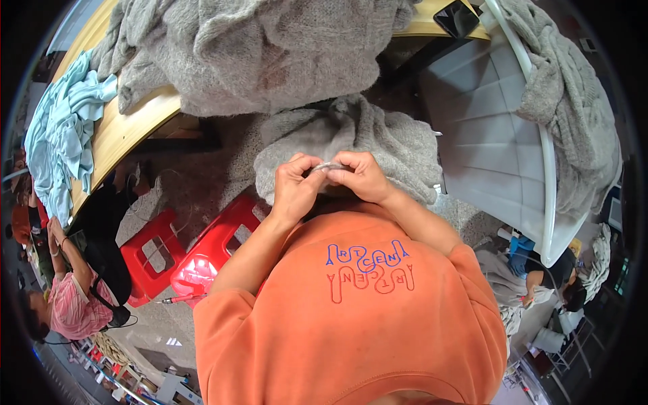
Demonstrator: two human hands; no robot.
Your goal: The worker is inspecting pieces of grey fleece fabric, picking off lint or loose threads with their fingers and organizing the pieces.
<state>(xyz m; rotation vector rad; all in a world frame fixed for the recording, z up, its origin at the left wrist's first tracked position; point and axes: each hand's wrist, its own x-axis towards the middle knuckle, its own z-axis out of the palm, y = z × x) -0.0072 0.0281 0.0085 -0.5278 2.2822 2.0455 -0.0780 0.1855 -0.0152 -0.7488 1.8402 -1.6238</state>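
Note:
A grey knitted garment [398,145] lies bunched over my lap, below the table's near edge. Thumb and fingers of my left hand [294,185] pinch the garment's edge. My right hand [363,177] pinches the same edge just beside it, so the two sets of fingertips nearly meet. A thin, lighter strip of the edge shows between them. The garment's full shape is hidden in its folds.
Grey knitwear [270,54] is heaped on a wooden table [138,125], with light blue cloth [64,128] and a black phone [457,19]. A large grey bin [486,121] stands right, knitwear [574,115] over its rim. Red stools [209,260] stand left; people work both sides.

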